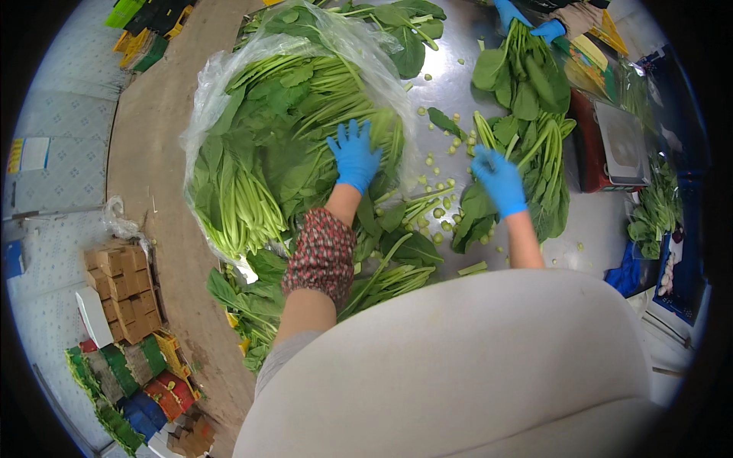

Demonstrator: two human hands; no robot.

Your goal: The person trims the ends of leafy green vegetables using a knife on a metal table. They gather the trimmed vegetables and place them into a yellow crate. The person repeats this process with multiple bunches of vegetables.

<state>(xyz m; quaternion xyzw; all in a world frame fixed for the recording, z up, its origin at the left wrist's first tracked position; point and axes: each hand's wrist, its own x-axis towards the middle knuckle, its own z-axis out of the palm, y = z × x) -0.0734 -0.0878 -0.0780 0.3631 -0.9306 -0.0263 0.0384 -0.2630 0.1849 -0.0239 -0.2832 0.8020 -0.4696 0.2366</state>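
Observation:
My left hand, in a blue glove, lies with fingers spread on leafy green stalks. These greens fill a large clear plastic bag that gapes open. My right hand, also gloved in blue, is curled and blurred beside a pile of leafy greens on the metal table. Whether its fingers hold anything is hard to tell. Cut stem ends are scattered between my hands, and more loose greens lie in front of me.
Across the table, a co-worker's gloved hands hold a bunch of greens. A red scale with a metal pan stands at right, near a blue crate. Cardboard boxes and stacked colored crates stand on the left.

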